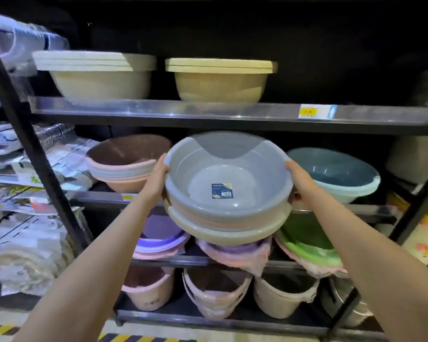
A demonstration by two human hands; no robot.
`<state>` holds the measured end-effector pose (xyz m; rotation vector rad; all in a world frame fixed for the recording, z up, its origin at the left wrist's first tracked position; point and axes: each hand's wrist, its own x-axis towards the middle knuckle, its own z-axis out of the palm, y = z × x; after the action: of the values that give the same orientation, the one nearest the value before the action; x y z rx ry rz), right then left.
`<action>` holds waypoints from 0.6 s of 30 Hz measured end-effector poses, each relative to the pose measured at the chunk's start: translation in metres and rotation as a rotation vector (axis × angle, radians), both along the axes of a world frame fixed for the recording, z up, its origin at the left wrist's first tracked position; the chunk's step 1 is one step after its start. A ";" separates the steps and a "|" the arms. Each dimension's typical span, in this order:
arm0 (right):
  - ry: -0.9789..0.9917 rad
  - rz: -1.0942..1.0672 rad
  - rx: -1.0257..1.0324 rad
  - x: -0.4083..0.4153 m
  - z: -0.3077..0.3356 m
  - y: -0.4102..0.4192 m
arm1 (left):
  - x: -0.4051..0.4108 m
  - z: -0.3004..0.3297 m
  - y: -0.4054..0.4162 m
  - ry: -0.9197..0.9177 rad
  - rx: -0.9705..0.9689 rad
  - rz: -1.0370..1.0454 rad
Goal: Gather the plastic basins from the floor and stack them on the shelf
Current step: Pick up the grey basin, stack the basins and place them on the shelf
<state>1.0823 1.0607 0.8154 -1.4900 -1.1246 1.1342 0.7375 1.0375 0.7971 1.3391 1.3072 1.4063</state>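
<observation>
I hold a nested stack of plastic basins in the air in front of the dark metal shelf. The top basin is grey-blue with a dark label inside; pink and beige ones show beneath it. My left hand grips the stack's left rim and my right hand grips the right rim. The stack is tilted toward me, level with the middle shelf gap between a pink basin stack and a teal basin stack.
Two beige basin stacks sit on the upper shelf. Purple, pink and green basins fill the level below, buckets the bottom. Plastic-wrapped goods crowd the left unit. Yellow-black floor tape runs below.
</observation>
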 end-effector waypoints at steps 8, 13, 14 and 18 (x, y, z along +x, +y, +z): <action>0.105 -0.068 0.256 -0.015 -0.041 0.060 | -0.017 -0.023 0.095 -0.053 0.130 -0.078; 0.178 -0.051 0.416 -0.017 -0.059 0.073 | -0.023 -0.038 0.110 -0.025 0.133 -0.056; 0.180 -0.051 0.425 -0.018 -0.059 0.072 | -0.023 -0.040 0.108 -0.020 0.142 -0.040; 0.122 -0.107 0.439 -0.023 -0.055 0.075 | -0.018 -0.040 0.104 0.100 0.248 0.102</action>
<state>1.0592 1.1362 0.7608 -1.1100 -1.1091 0.8264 0.7197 1.1413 0.7570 1.5416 1.3144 1.6323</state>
